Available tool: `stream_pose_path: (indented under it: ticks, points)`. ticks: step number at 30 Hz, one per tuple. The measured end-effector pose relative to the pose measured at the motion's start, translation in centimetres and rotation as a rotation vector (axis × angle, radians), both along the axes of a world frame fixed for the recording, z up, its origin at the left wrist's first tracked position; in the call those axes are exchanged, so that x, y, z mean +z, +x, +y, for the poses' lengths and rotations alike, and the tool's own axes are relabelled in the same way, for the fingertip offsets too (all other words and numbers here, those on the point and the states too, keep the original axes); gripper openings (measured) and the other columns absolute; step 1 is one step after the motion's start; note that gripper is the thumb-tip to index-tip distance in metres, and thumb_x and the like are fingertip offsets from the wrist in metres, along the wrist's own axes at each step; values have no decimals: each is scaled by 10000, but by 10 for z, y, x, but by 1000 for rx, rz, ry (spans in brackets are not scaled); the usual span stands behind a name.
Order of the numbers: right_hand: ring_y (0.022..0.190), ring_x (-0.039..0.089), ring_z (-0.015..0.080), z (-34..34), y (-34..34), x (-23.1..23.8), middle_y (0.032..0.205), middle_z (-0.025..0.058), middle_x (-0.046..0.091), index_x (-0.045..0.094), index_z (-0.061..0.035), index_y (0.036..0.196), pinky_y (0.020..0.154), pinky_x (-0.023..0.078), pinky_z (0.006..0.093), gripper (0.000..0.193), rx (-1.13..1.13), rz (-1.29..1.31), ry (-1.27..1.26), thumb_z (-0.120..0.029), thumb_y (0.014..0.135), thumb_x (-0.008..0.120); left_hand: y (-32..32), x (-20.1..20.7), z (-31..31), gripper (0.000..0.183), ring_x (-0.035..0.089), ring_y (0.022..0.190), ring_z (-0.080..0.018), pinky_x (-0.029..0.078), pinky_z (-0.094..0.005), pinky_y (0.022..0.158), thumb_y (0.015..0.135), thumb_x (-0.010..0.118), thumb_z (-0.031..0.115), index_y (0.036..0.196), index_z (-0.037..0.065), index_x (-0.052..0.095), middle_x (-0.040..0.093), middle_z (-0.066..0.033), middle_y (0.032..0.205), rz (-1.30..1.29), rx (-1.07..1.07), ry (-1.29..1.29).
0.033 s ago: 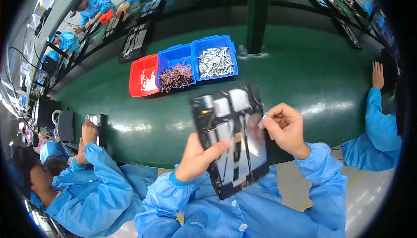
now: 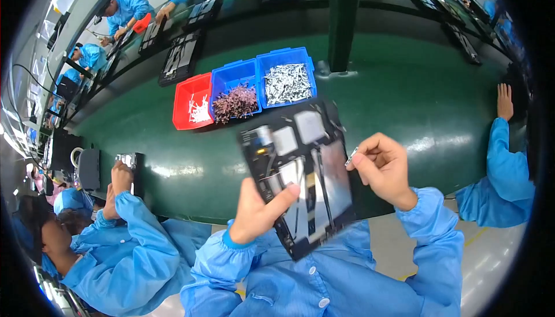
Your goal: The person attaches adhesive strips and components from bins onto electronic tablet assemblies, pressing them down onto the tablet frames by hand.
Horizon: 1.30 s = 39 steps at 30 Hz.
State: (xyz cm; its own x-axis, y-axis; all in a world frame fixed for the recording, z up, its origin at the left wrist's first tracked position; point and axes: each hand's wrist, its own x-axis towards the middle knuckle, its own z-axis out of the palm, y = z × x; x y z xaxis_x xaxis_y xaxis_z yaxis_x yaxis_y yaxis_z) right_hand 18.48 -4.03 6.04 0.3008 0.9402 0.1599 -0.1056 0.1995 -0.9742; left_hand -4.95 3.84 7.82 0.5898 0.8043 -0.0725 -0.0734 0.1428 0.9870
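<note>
My left hand (image 2: pixel 261 208) grips an opened tablet (image 2: pixel 317 169) by its left edge, with the thumb lying over the inside. The tablet is held tilted above the table's near edge, showing dark boards, pale square shields and a large silver area. In my right hand (image 2: pixel 383 165), beside the tablet's right edge, a small silver-white strip (image 2: pixel 351 154) is pinched between thumb and fingers. It looks like the pieces in the right-hand blue bin (image 2: pixel 288 80), though its exact kind is too small to tell.
A blue bin of brownish-purple parts (image 2: pixel 236 100) and a red bin of white strips (image 2: pixel 195 106) adjoin it. A dark post (image 2: pixel 345 22) stands behind. Other opened tablets (image 2: pixel 180 57) line the far belt. Co-workers sit at left (image 2: pixel 136 230) and right (image 2: pixel 502 161).
The tablet has shifted slightly left and away from me, its top end leaning further left. My right hand has moved a little to the right with the strip still pinched.
</note>
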Motion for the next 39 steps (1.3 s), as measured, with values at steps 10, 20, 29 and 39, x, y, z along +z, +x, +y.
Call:
stream_pose_path:
  ticks: [10,20,29,39]
  points:
    - [834,583,77,32,-45,93,920,55,613,592,17,919,755,474,244,61,397,235,290,16,890,645,6,-44,18,109,588,453,-228,454,-305,425,737,737,-17,792,20,650,587,-53,589,237,506,1355]
    - [888,510,119,35,-66,82,990,90,526,591,10,851,801,428,271,63,431,220,190,6,860,653,-1,-72,19,199,659,568,-258,516,-323,494,702,731,39,885,-20,679,655,-116,724,190,412,1139]
    - [878,507,114,35,-68,79,980,88,524,589,8,848,787,427,264,71,432,228,204,-8,869,654,2,-58,12,191,676,591,-265,524,-322,503,714,727,56,883,-16,679,663,-125,734,198,438,1081]
    - [880,511,116,35,-69,78,984,91,526,593,15,843,784,431,265,69,441,222,214,4,863,657,4,-68,18,187,677,591,-261,528,-322,509,727,731,68,887,-14,678,662,-118,726,140,466,1177]
